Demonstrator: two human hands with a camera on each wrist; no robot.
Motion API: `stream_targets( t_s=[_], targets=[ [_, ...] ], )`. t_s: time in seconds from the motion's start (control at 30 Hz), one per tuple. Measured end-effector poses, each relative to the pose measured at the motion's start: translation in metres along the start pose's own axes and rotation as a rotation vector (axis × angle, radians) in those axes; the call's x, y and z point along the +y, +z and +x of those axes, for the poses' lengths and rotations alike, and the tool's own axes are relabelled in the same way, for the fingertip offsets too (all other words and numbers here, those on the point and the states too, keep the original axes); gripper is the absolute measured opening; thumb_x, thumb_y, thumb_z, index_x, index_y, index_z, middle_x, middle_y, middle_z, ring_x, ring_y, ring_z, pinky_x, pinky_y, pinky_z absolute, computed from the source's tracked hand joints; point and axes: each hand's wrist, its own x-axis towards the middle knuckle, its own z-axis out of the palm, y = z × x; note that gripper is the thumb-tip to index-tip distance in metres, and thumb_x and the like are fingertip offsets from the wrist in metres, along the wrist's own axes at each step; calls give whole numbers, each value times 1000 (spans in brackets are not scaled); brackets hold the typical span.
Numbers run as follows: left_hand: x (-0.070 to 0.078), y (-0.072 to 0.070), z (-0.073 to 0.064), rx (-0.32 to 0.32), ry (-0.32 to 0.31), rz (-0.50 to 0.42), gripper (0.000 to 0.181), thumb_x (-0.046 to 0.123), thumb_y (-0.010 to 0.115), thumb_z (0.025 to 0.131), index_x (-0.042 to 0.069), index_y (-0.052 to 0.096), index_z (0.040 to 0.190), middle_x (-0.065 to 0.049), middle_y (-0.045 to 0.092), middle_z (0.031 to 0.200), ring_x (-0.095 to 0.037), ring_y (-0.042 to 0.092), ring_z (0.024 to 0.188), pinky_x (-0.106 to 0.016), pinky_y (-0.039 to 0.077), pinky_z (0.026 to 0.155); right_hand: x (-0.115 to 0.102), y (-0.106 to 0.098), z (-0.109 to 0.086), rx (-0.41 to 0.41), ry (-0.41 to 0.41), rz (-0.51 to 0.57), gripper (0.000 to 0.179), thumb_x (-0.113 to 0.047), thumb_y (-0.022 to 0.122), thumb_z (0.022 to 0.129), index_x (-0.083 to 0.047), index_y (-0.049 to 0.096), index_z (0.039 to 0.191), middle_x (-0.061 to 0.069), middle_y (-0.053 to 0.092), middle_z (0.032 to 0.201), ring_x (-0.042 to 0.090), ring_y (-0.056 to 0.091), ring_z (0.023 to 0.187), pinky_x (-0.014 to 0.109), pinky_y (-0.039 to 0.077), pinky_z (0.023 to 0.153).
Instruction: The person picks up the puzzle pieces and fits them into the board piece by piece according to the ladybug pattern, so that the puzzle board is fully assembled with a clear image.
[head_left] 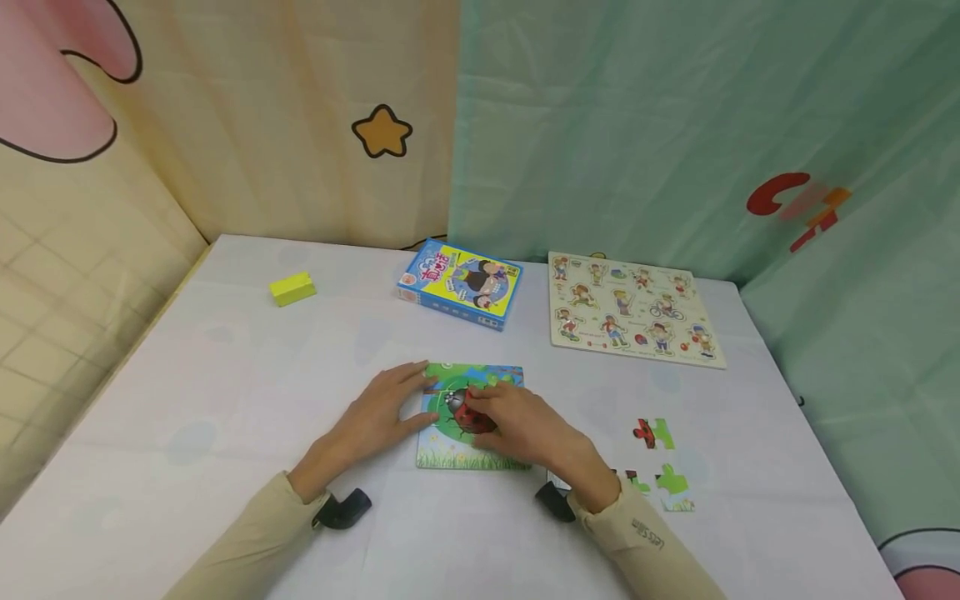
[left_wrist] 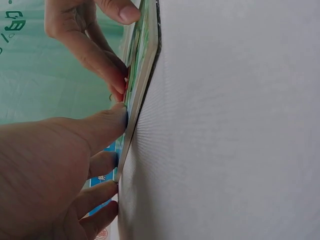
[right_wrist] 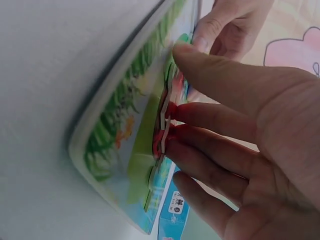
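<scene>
A ladybug jigsaw puzzle [head_left: 442,454] lies flat on the white table, with a green leaf and grass in its picture. My left hand [head_left: 378,412] touches the puzzle's left side, fingers spread and thumb on its face. Over the ladybug, my right hand [head_left: 525,421] rests its fingertips on red puzzle pieces [right_wrist: 162,120]. In the right wrist view these pieces stand slightly raised from the board, and the thumb lies apart from the fingers. My right hand hides part of the ladybug. Loose puzzle pieces [head_left: 675,483] lie to the right, some partly behind my right wrist.
A blue and yellow card box [head_left: 465,283] lies behind the puzzle. At the back right is a wooden picture board [head_left: 633,308] with several figures. A yellow-green block [head_left: 292,288] sits at the back left. Curtains [head_left: 600,125] hang along the table's far edge.
</scene>
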Motion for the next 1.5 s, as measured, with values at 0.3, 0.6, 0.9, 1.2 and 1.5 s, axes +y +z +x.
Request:
stream_targets(
  t_s=[0.3,0.6,0.9,1.2,1.5],
  targets=[
    [-3,-1,-1,-3,-18,-10,58,34,73,92,8,57,141,-16,42,156,-40,36,145,-58,34,117,4,-5,4,-12,-34,58,34,-19,59,102,-6,64,133,10,59,142,28,56,130,43,50,106],
    [-5,2,0,-23,-28,-10,60,35,72,92,9,55,143,-16,41,157,-40,35,145,-58,34,117,16,-7,-6,36,-93,6,31,-23,63,100,-11,68,128,8,56,137,27,50,128,43,49,106],
    [-1,0,2,-17,-31,10,60,35,73,91,10,55,142,-15,42,157,-39,36,145,-56,35,117,51,-27,-53,61,18,100,40,-25,72,94,-12,65,132,3,57,137,24,51,130,45,50,104],
    [0,0,3,-36,-40,7,60,35,73,91,10,55,143,-15,41,157,-38,36,145,-56,35,117,90,-37,-101,110,161,122,45,-21,78,87,-8,66,129,9,59,137,33,53,128,55,47,105],
    [3,-2,3,-42,-46,8,58,33,73,92,9,55,142,-16,42,157,-40,36,145,-57,34,117,125,-42,-135,101,281,118,52,-24,82,82,-7,65,129,18,58,138,42,49,129,64,42,104]
  ],
)
